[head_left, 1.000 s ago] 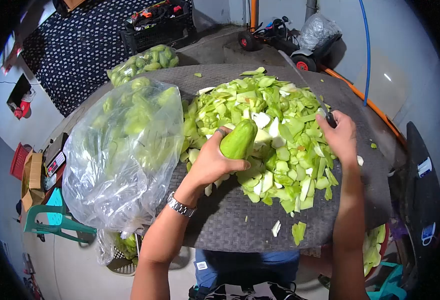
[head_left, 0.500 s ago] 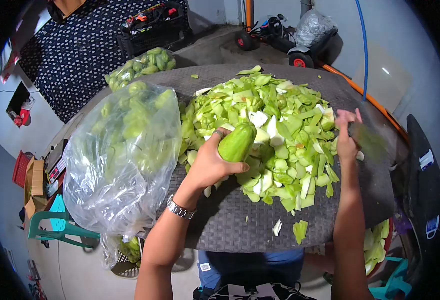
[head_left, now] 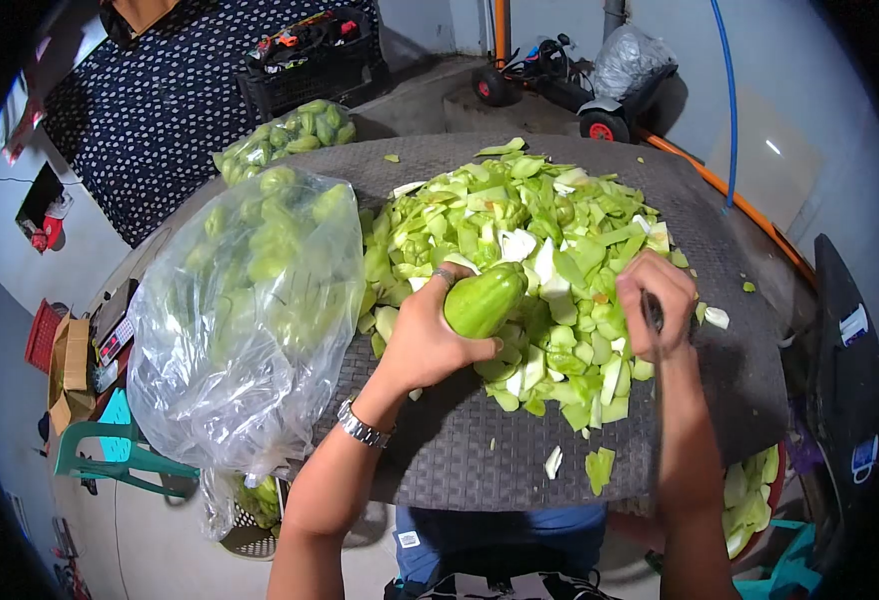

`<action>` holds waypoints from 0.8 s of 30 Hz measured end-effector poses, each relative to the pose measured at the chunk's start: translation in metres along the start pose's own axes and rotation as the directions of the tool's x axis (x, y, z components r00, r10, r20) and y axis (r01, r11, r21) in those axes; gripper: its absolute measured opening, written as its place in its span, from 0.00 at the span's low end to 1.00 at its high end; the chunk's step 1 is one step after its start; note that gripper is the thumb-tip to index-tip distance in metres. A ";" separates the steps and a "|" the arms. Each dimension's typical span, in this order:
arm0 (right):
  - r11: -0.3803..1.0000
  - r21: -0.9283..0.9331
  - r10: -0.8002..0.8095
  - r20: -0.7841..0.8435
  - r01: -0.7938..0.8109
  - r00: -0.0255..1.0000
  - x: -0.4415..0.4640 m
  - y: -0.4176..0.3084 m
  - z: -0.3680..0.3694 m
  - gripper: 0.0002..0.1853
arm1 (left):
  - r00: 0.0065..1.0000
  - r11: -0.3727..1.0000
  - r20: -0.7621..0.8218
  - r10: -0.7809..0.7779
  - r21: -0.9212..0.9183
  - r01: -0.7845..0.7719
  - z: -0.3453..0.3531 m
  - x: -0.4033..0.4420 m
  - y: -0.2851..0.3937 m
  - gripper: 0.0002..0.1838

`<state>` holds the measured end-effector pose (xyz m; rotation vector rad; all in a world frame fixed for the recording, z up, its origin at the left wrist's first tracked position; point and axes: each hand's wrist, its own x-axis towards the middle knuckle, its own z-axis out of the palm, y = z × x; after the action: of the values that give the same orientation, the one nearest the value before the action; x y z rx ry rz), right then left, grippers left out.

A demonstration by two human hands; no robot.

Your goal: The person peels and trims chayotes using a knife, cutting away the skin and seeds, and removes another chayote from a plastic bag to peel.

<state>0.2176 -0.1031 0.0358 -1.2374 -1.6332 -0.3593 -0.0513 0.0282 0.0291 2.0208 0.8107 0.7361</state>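
A green chayote [head_left: 481,303] is gripped in my left hand [head_left: 424,337], with thumb and fingers wrapped around it. It is held above the near left side of a big heap of cut green and white chayote pieces [head_left: 570,330] on the table. My right hand [head_left: 663,295], at the heap's right side, is closed around the dark handle of a knife [head_left: 653,312]. The blade is smeared by motion and appears to point down toward me, over my right forearm. The two hands are apart, and the knife is not touching the chayote.
A large clear plastic bag [head_left: 250,290] with whole chayotes stands left on the woven grey table [head_left: 520,465]. Another bag of chayotes [head_left: 295,135] lies at the far left. Below are a basket [head_left: 250,540], a teal chair [head_left: 125,445] and a red-rimmed tub of pieces [head_left: 755,495].
My right hand has come left and down toward the heap, turning the knife from the right to point down. My left hand and the chayote have shifted slightly right and down.
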 end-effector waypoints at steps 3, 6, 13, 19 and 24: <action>0.997 -0.073 0.038 0.080 -0.033 0.996 -0.007 -0.001 0.012 0.16 | 0.999 1.000 0.040 -0.020 -0.019 0.021 -0.001 -0.002 -0.002 0.41; 0.983 -0.114 -0.133 0.098 0.144 0.986 -0.005 -0.006 0.016 0.20 | 1.000 0.998 0.005 0.031 0.051 -0.031 0.005 -0.002 -0.006 0.40; 0.987 -0.004 -0.162 0.078 0.163 0.984 -0.014 -0.024 0.043 0.15 | 0.999 0.999 -0.006 0.037 -0.002 -0.037 0.012 -0.005 0.004 0.39; 0.967 -0.152 -0.189 0.109 0.204 0.976 -0.011 -0.036 0.041 0.16 | 0.997 0.997 -0.010 0.082 -0.015 -0.082 0.019 -0.006 -0.003 0.39; 0.979 -0.115 -0.159 0.088 0.169 0.983 -0.015 -0.027 0.040 0.13 | 0.993 0.991 -0.039 0.108 -0.078 -0.111 0.027 -0.009 -0.007 0.39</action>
<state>0.1733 -0.0937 0.0140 -1.2233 -1.8093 -0.5262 -0.0393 0.0119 0.0077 1.9974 0.6836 0.8550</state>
